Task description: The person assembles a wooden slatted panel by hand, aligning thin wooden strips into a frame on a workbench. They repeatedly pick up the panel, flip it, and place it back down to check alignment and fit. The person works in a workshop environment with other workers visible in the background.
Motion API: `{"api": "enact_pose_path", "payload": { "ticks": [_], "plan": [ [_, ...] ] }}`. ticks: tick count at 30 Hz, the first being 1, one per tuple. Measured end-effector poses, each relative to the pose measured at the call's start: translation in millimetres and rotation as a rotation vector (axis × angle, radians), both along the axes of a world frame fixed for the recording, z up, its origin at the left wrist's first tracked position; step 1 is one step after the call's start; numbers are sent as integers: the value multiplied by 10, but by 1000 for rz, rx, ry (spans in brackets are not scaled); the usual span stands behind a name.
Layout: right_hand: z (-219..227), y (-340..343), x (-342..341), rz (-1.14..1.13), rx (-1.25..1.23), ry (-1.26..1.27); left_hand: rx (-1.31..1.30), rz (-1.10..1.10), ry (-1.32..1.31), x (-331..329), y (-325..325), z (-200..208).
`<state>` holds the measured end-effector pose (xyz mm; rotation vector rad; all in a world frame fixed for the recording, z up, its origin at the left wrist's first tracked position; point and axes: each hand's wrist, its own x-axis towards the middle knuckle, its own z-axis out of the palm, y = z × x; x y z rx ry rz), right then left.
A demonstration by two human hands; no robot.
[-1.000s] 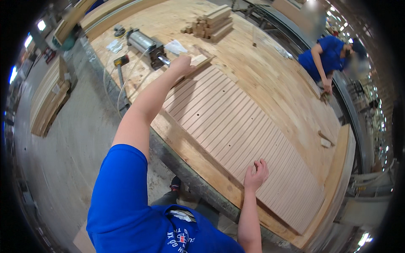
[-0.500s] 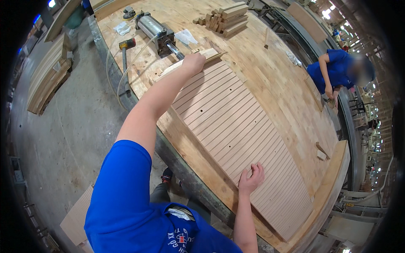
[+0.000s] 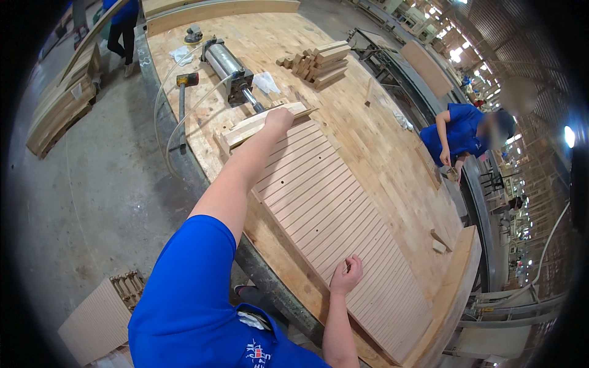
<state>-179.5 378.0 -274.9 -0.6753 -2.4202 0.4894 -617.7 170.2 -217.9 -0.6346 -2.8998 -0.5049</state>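
Observation:
A long wooden panel [image 3: 334, 202] with many parallel grooves and a few dark holes lies flat on the wooden worktable. Across its far end runs a pale wooden bar [image 3: 245, 132], with my left hand [image 3: 280, 121] closed over its right part; the fingertips are partly hidden. Behind the bar, a metal pneumatic cylinder [image 3: 226, 64] points its rod at it, the rod end beside my left hand. Nearer to me, my right hand [image 3: 346, 275] rests at the panel's left side, fingers loosely curled, thumb apart, holding nothing.
A mallet [image 3: 182, 101] and air hoses lie left of the cylinder. Several wood blocks [image 3: 316, 64] are stacked at the back. A raised wooden rail [image 3: 451, 288] borders the right end. A co-worker [image 3: 463, 135] in blue works across the table; another person's legs [image 3: 123, 40] show at far left.
The view has shifted, so the table appears lower and further left. My right hand's fingers have curled in more. My left hand stays on the bar.

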Motion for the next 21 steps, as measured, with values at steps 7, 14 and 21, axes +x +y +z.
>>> {"api": "enact_pose_path", "payload": {
  "ticks": [7, 14, 21],
  "plan": [
    [-53, -46, -69, 16, -128, 48, 17, 5, 6, -3, -483, 197],
    [-99, -63, 45, -23, -156, 95, 576, 233, 244, 574, -1688, 306],
    [-154, -112, -85, 55, -310, 133, 596, 566, 100, 1163, -2638, -530]
  ]
}}
